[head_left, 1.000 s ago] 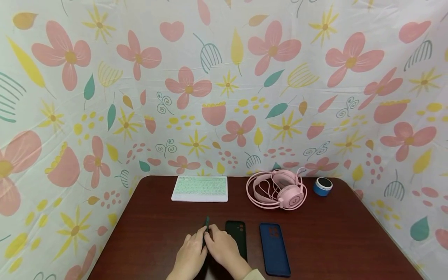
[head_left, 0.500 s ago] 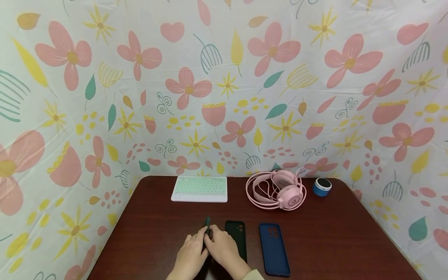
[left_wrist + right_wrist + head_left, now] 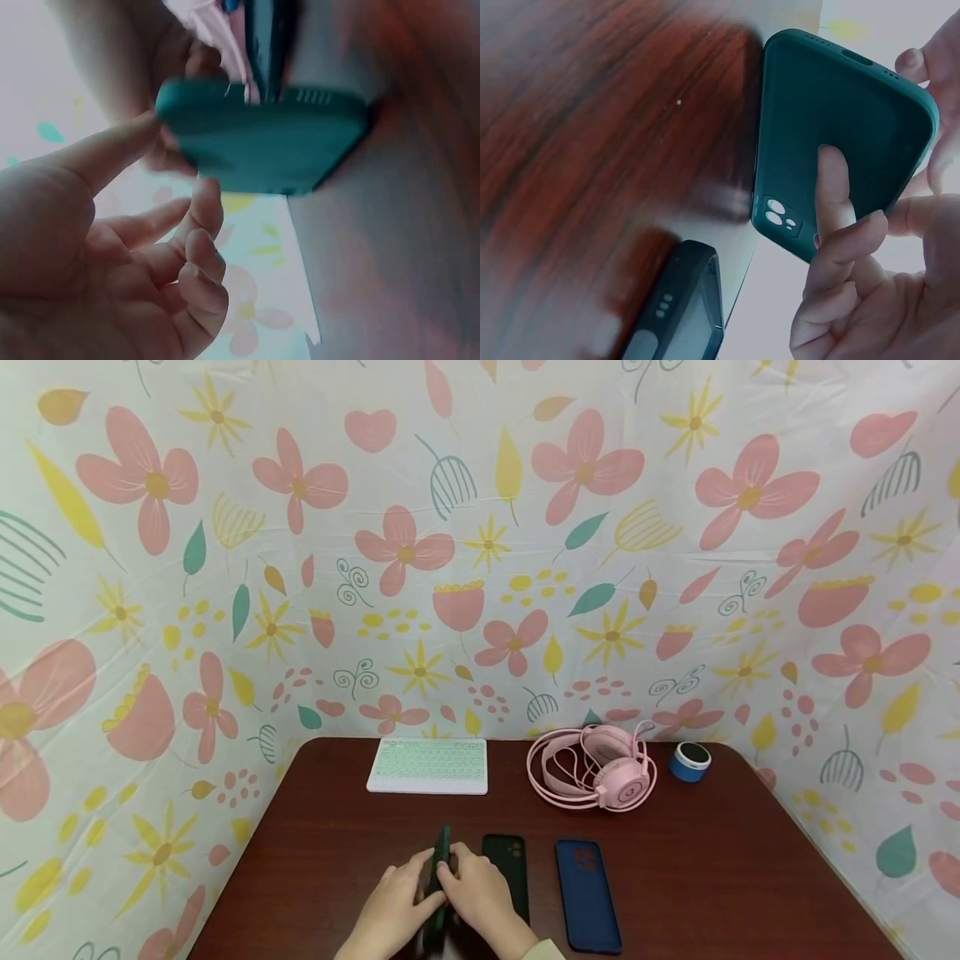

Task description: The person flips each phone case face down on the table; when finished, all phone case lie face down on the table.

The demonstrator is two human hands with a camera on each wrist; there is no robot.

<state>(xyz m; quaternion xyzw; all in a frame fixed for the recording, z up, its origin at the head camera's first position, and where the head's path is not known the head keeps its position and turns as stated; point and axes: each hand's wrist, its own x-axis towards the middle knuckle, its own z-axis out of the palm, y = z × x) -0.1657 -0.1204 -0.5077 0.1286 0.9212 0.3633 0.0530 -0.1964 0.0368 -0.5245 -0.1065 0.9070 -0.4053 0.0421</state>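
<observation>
A dark green phone case (image 3: 433, 931) stands on its long edge at the front of the table. Its lens cutouts and bottom port hole show in the right wrist view, where my right hand (image 3: 855, 292) lays an index finger on the case's broad face, the thumb at its edge. That hand pinches the case. My left hand (image 3: 390, 897) is on the other side, fingers spread loosely, thumb and fingertips right at the case's edge; its palm faces the case in the left wrist view. A black phone case (image 3: 508, 864) lies beside my right hand, partly hidden by it.
A blue phone case (image 3: 588, 893) lies to the right of the black one. Along the back of the brown table (image 3: 712, 877) are a white keyboard (image 3: 427, 766), pink headphones (image 3: 622, 781) and a small blue speaker (image 3: 690, 762). A floral curtain (image 3: 480, 568) surrounds the table.
My left hand has loosened and shifted left, away from the green case, so more of its edge shows. The right hand keeps its place.
</observation>
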